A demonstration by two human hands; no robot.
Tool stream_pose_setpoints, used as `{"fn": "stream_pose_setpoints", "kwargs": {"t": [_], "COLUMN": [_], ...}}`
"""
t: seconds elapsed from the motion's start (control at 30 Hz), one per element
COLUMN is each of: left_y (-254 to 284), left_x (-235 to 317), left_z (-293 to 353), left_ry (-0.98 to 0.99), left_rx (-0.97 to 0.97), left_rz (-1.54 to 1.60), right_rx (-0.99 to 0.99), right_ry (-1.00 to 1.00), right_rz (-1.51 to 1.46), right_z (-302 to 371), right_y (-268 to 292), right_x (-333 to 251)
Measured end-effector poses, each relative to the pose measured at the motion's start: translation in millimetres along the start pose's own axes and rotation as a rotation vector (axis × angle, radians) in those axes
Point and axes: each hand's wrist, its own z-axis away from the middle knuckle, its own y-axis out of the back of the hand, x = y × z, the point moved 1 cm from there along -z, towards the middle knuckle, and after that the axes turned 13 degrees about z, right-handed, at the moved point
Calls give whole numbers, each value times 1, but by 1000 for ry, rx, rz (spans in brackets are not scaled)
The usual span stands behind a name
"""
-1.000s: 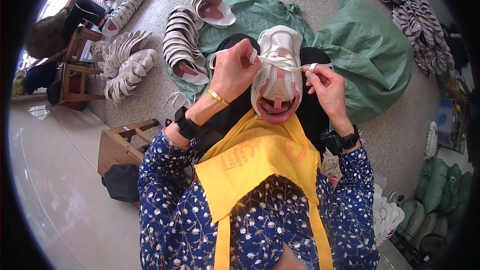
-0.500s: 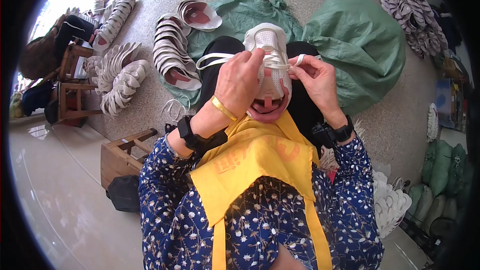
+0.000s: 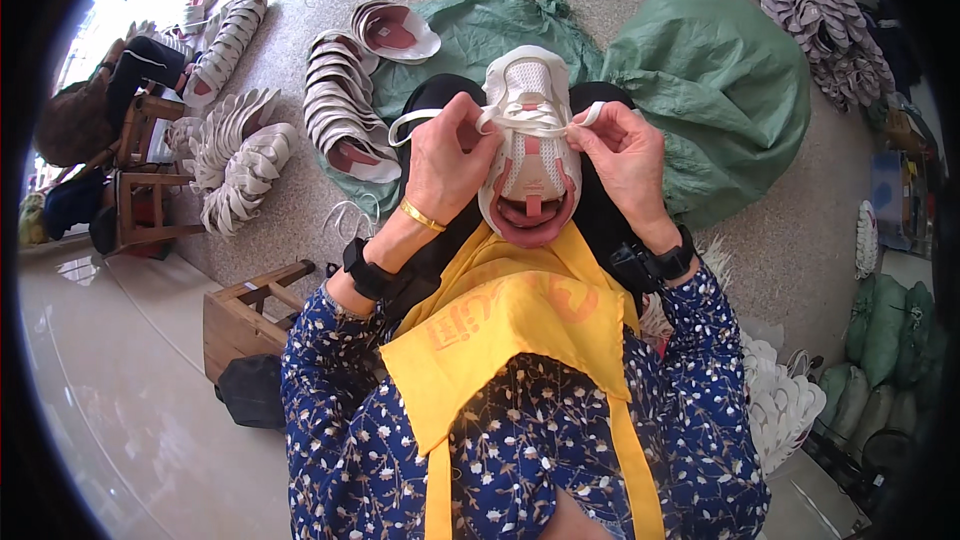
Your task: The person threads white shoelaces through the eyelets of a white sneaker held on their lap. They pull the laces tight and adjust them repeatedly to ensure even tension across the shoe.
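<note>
Between my knees rests a white mesh shoe upper [image 3: 528,78] with pink trim and a pink lining, its toe pointing away from me. White shoelace [image 3: 532,126] runs across its throat. At the shoe's left side my left hand [image 3: 447,158] is closed, thumb and finger pinching the lace, and a loop of it sticks out to the left. My right hand [image 3: 625,158] pinches the lace on the right side, with a small loop rising above the fingers. The lace is drawn between both hands, low over the upper. A yellow apron [image 3: 500,310] covers my lap below the shoe.
Nested shoe uppers [image 3: 340,105] lie curved at the left, beside a flat green sack [image 3: 480,35]. A full green sack [image 3: 710,90] stands at the right. A wooden stool [image 3: 245,315] is near my left elbow. More uppers [image 3: 780,405] are piled by my right elbow.
My left hand has moved left and down, off the shoe's throat, uncovering the laces and upper. My right hand has shifted slightly left. Both still pinch the lace.
</note>
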Motion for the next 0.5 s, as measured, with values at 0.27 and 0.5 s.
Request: {"fn": "stream_pose_setpoints", "kwargs": {"t": [0.27,0.5], "left_y": [-1,-9], "left_x": [-1,4], "left_z": [1,4], "left_ry": [-10,-190], "left_rx": [-4,15], "left_rz": [3,-57], "right_rx": [42,22], "right_ry": [205,320], "right_rz": [512,625], "right_z": [1,-2], "right_y": [0,-7], "right_x": [-28,-24]}}
